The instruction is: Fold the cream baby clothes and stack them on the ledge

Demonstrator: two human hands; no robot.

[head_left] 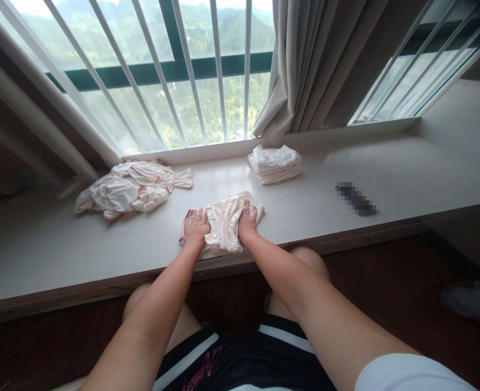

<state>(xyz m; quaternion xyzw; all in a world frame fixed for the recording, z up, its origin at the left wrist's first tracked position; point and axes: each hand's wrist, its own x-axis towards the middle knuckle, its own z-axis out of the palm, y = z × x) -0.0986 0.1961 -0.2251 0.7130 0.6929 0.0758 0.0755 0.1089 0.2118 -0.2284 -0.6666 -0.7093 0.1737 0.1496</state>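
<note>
While the left hand (pixel 196 228) lies spread on the pale garment (pixel 224 220) at the frame's centre, the right hand (pixel 247 221) rests on its right side, whether pinching cannot be told; even outward pressure would probably smooth the bunched middle best.

Lettering: one instance, pink looping script (pixel 202 369) on the left leg of the black shorts (pixel 240 358), just beside the white stripe (pixel 193 355). Slants upward to the right; lower end reaches the bottom edge of the view. Word not legible, strokes too loose and small. Dark object (pixel 356 198) on the tabletop (pixel 313 217): pixelated, surface unreadable. No readable text.
</note>
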